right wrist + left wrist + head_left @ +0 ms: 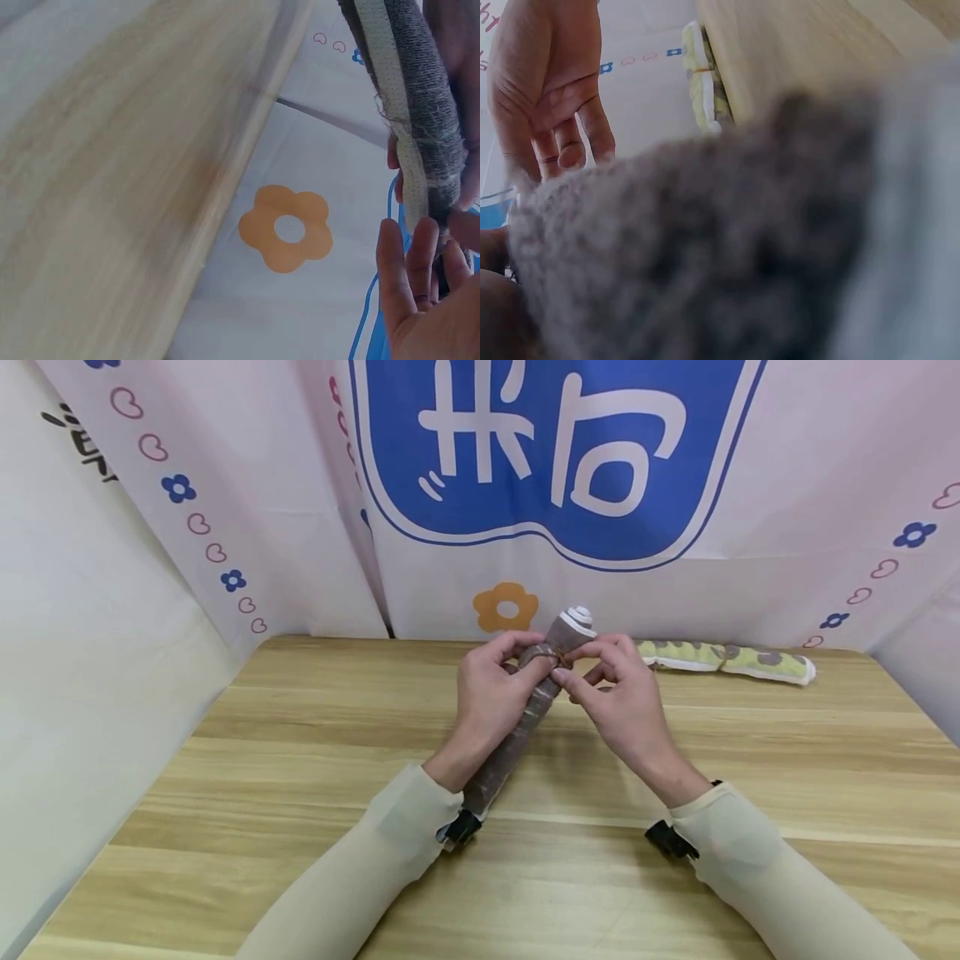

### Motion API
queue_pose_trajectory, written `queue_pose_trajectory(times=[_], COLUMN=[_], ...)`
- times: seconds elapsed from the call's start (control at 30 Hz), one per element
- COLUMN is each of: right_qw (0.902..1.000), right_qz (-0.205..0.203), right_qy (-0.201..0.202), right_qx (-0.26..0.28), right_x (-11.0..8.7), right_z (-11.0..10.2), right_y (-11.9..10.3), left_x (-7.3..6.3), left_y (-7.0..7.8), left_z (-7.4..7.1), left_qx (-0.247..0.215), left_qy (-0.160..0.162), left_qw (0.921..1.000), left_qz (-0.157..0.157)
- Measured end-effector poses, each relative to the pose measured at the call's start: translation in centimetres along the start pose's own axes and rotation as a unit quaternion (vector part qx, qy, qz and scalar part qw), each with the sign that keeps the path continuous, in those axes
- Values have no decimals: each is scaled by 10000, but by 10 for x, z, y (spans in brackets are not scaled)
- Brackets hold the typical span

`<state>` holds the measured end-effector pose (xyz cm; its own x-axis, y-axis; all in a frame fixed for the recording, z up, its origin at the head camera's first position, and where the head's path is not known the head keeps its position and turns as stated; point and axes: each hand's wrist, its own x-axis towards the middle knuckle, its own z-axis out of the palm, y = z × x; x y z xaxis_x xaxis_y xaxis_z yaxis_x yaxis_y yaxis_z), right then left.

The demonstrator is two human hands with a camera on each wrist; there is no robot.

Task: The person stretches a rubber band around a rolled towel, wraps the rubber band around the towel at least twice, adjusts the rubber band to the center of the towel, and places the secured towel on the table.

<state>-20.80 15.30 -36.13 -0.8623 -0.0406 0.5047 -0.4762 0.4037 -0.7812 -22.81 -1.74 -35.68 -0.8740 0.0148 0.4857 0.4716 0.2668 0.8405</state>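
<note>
A grey-brown rolled towel point(517, 731) slants away from me above the table, its white spiral end at the top. My left hand point(491, 693) grips it near that far end, thumb across the roll. Around the roll runs a thin brown rubber band point(558, 656), which my right hand point(626, 702) pinches between thumb and index finger. Blurred towel fabric point(690, 225) fills much of the left wrist view. In the right wrist view, the roll shows a pale stripe, with the other fingers of my right hand point(427, 315) extended beside it.
A yellow rolled towel point(765, 665) with brown patches lies at the table's back edge, to the right, a thin band around its middle. Behind the wooden table point(300, 760) hangs a white printed cloth point(442, 585) with a blue sign.
</note>
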Motion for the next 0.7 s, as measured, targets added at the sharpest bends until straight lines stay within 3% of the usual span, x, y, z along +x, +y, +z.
queue_pose_trajectory(times=[0.17, 0.33, 0.57, 0.63, 0.7], right_qw=[10000, 9999, 9995, 9990, 9976], right_qz=[61, -32, -303, -435, -593], right_qy=[-28, -68, -24, -45, -169], right_qx=[35, 128, 118, -64, -314], right_x=[-1, 1, 9, 11, 12], right_z=[2, 1, -15, -19, -21], right_y=[4, 9, 8, 7, 7], left_x=[1, 9, 19, 20, 21], left_y=[-1, -1, 3, 2, 1], left_z=[-1, -12, -27, -27, -26], left_qx=[92, 29, -859, -1154, -1357], left_qy=[-154, -981, -2324, -2489, -2427], left_qw=[9998, 9937, 9641, 9548, 9505], left_qz=[-111, -540, -954, -1146, -1388])
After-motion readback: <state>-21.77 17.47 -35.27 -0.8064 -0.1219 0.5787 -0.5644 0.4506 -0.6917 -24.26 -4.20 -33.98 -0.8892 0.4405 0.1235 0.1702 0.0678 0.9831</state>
